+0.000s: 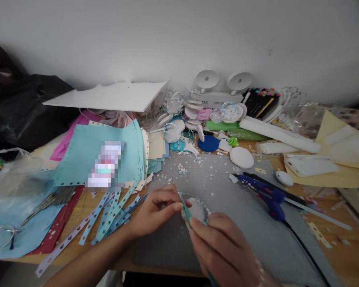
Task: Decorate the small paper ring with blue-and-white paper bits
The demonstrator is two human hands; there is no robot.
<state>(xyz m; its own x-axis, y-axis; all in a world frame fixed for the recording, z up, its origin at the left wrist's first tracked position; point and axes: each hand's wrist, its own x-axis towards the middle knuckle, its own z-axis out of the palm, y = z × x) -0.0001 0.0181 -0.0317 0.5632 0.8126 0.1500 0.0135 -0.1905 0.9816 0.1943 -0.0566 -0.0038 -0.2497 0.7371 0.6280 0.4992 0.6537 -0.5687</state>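
Note:
A thin teal strip (185, 210) runs between my hands; whether it is paper or a tool I cannot tell. My right hand (224, 243) is closed around its lower part, and the tail end shows below the palm. At the strip's upper end, the thumb and fingers of my left hand (160, 207) are pinched together. Just behind the strip lies a round white piece edged with small pale blue beads (199, 209), partly covered by my fingers. Both hands are low over a grey mat (167, 251).
A blue glue gun (272, 195) with a black cord lies to the right. Punched paper strips (107, 219) and teal sheets (77, 151) lie left, with a phone (104, 165) on top. Beaded discs (175, 129) pile up behind, near a white oval (241, 158). Scissors (38, 209) sit far left.

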